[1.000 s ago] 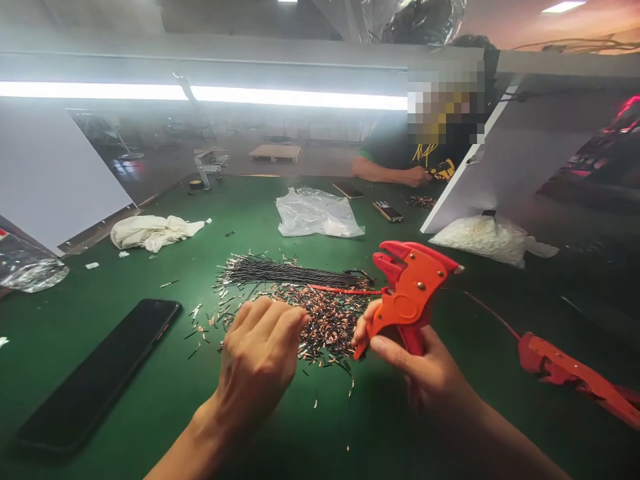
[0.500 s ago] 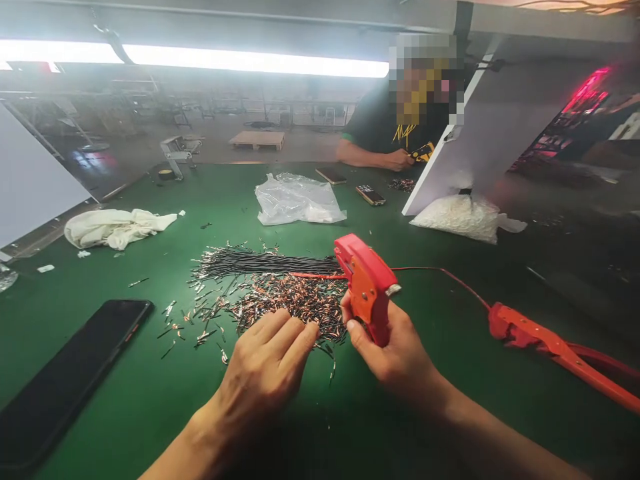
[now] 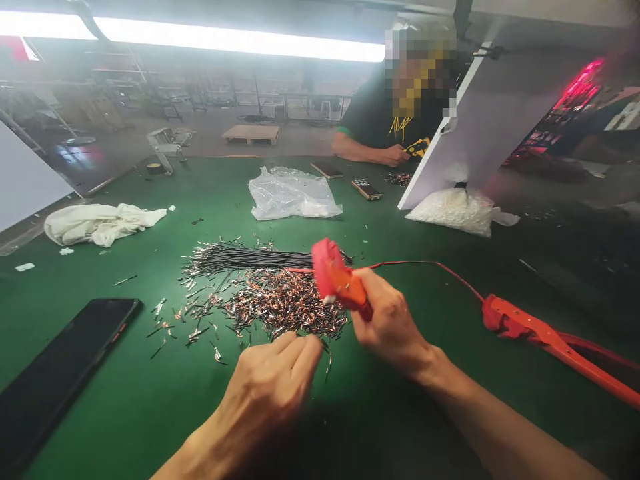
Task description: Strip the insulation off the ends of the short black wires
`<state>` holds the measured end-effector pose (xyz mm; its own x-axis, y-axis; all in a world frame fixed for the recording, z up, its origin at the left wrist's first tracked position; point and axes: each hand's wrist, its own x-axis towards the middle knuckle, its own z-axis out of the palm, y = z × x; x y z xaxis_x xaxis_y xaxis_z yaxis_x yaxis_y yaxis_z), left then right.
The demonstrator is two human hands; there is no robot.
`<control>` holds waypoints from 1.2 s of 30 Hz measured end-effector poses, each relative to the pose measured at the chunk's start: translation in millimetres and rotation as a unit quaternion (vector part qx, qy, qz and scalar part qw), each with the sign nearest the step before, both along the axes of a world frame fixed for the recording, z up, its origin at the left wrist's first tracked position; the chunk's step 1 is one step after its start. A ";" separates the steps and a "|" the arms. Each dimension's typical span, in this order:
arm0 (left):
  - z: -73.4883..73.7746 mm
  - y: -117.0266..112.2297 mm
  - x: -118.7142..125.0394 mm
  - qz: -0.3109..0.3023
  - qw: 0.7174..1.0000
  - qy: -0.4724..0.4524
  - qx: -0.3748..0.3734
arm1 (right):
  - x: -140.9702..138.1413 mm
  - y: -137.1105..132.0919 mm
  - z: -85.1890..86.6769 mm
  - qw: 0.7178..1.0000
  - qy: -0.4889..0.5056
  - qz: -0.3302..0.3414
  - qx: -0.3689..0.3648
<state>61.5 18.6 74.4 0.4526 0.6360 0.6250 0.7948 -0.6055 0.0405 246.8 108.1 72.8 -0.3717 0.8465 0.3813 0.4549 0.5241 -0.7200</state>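
Note:
My right hand (image 3: 387,320) is closed round an orange-red wire stripper (image 3: 334,277), tilted with its head pointing left over the pile. My left hand (image 3: 267,390) hovers at the near edge of a heap of stripped copper-tipped wire bits (image 3: 280,307), fingers pressed together in a pinch; what they hold I cannot make out. A bundle of thin black wires (image 3: 245,260) lies just behind the heap. A red wire (image 3: 425,265) runs from the stripper's side to the right.
A black phone (image 3: 60,370) lies at near left, a second red tool (image 3: 550,343) at right. A white cloth (image 3: 95,223), a clear plastic bag (image 3: 293,197) and a bag of white parts (image 3: 450,210) sit further back. A person works across the green table (image 3: 150,413).
My right hand has turned and lowered the stripper leftward toward the pile. My left hand has drawn back toward me. The view has shifted slightly.

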 end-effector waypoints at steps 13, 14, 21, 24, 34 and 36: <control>-3.3 -4.2 -1.5 0.109 0.991 -0.075 -0.021 | 1.9 6.9 6.8 0.887 0.317 0.125 -0.311; -2.4 -4.8 1.2 0.117 0.989 -0.084 -0.015 | 0.8 4.2 7.5 0.858 0.356 0.149 -0.340; -5.7 -4.7 12.8 0.088 0.992 -0.063 -0.062 | -8.9 -18.0 14.0 0.704 0.453 0.252 -0.485; -12.4 -4.1 13.7 0.088 0.987 -0.072 -0.110 | -14.2 -26.0 15.7 0.703 0.448 0.246 -0.495; -16.3 -6.6 19.7 0.122 0.932 -0.231 -0.252 | -23.7 -42.6 10.5 0.606 0.513 0.306 -0.525; -17.1 -6.7 18.9 0.106 0.928 -0.257 -0.247 | -26.7 -46.2 10.6 0.624 0.512 0.306 -0.505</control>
<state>80.4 11.9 57.3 0.0081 0.9431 0.3325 0.6933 -0.2449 0.6778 220.1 61.9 83.4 -0.7416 0.6671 0.0710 -0.5781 -0.5817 -0.5723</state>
